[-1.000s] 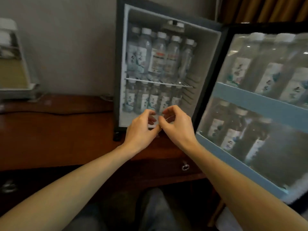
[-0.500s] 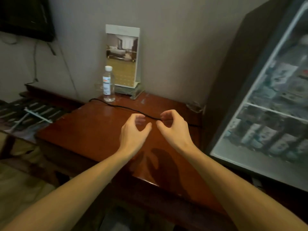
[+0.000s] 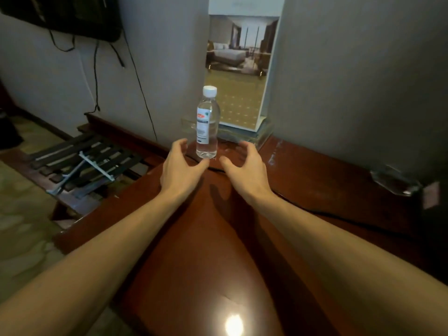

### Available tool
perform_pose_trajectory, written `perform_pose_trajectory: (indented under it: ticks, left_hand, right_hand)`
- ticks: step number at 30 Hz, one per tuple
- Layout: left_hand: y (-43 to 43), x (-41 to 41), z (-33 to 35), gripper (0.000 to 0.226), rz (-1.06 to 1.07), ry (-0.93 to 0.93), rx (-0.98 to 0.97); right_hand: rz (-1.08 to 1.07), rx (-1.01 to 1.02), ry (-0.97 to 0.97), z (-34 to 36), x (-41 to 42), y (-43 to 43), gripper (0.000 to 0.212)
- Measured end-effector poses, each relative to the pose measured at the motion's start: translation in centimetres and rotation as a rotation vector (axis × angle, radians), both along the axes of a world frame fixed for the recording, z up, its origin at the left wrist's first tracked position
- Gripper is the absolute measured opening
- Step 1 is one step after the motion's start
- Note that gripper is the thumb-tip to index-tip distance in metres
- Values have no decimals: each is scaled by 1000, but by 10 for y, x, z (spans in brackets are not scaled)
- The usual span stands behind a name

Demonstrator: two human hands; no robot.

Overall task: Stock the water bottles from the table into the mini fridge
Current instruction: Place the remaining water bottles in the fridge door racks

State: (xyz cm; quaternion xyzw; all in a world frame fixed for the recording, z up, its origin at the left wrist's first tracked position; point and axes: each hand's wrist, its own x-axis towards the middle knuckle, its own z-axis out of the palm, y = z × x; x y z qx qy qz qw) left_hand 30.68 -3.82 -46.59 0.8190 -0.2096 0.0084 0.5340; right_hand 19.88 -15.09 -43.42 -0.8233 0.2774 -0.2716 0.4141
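A clear water bottle point(image 3: 207, 124) with a white cap and a white label stands upright near the back of the reddish wooden table point(image 3: 206, 251). My left hand point(image 3: 180, 167) hovers just left of its base, fingers spread and curved, thumb close to the bottle's foot. My right hand point(image 3: 246, 166) is a little to the right of the bottle, fingers spread, holding nothing. Neither hand grips the bottle. The mini fridge is out of the frame.
A standing picture card point(image 3: 242, 69) of a hotel room leans on the wall right behind the bottle. A black cable point(image 3: 339, 214) runs across the table. A slatted luggage rack point(image 3: 80, 163) sits lower left. A dark screen point(image 3: 63, 15) hangs top left.
The view swung left from the open, stocked fridge to the table. Both hands have moved forward to either side of the lone bottle, and their fingers have spread.
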Motion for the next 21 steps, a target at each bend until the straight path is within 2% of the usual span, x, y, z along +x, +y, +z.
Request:
perform_pose_trajectory:
  ticks: [3,6,10,13,17,19,21]
  left_hand:
    - [-21,29,4,84,-3,-25,57]
    - [-37,49,6,84,-49,10,97]
    - [-48,59,5,61,-82,46,66]
    - [-47,50,2,42,-38,32,-4]
    - [-35,15,4,34,-25,21,-61]
    - [-25,-9,14,35,-50,-7,-70]
    - [-16,-35,24,39,-90,-47,-77]
  right_hand:
    - [23,51,-51,-2,40,-13,64]
    - [84,117,-75,-4,72,-21,63]
    - [127,193,-97,-15,97,-28,60]
    - [125,286,-109,-13,92,-24,46]
    - [77,362,-144,-1,65,-12,34]
    - [22,318,-161,10,41,-2,39]
    - [-73,198,-155,21,15,8,52]
